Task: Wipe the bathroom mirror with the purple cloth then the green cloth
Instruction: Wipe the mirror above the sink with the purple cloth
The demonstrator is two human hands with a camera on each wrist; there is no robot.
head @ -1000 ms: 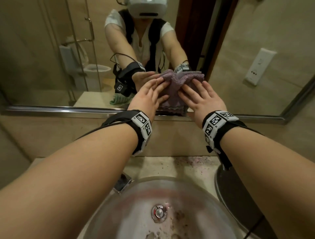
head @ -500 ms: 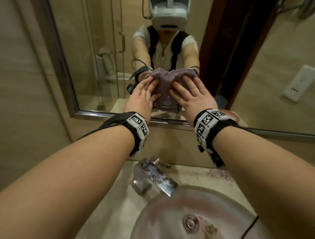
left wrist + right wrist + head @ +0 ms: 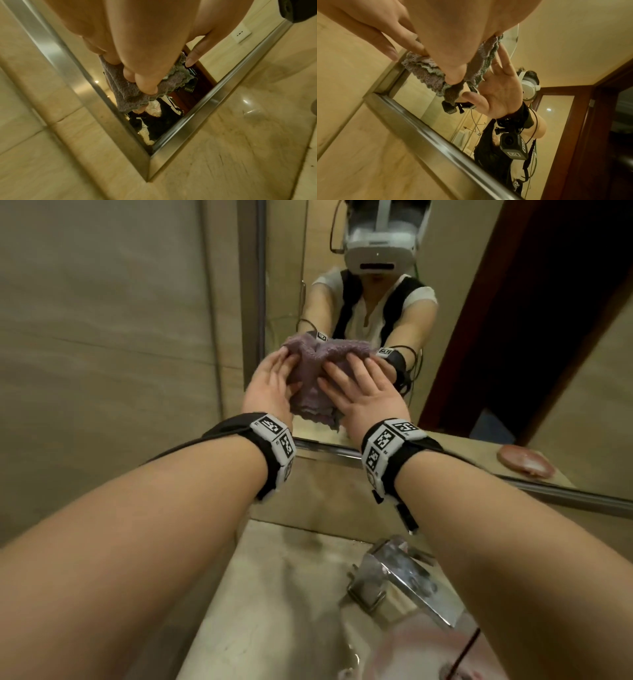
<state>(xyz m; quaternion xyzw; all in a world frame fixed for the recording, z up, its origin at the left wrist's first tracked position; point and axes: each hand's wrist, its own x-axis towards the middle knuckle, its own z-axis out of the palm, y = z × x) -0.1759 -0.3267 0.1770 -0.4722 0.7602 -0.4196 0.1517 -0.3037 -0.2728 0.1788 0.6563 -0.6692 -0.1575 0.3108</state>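
The purple cloth (image 3: 311, 385) is bunched flat against the mirror (image 3: 513, 344), near its lower left corner. My left hand (image 3: 270, 385) presses the cloth's left side with nearly straight fingers. My right hand (image 3: 363, 392) lies spread on its right side. In the left wrist view, the left hand (image 3: 137, 67) pushes the cloth (image 3: 123, 92) onto the glass just above the corner of the mirror's steel frame (image 3: 149, 162). The right wrist view shows the right hand (image 3: 447, 56) flat on the cloth (image 3: 423, 71). No green cloth is in view.
A beige tiled wall (image 3: 120, 337) meets the mirror's left edge. Below my arms, a chrome faucet (image 3: 400, 577) and a basin (image 3: 428, 655) sit on the stone counter (image 3: 274, 594). A dark wooden door frame shows in the reflection.
Both hands have slid the purple cloth leftward along the bottom of the mirror, from near its middle to the lower left corner. They stay pressed on the cloth.
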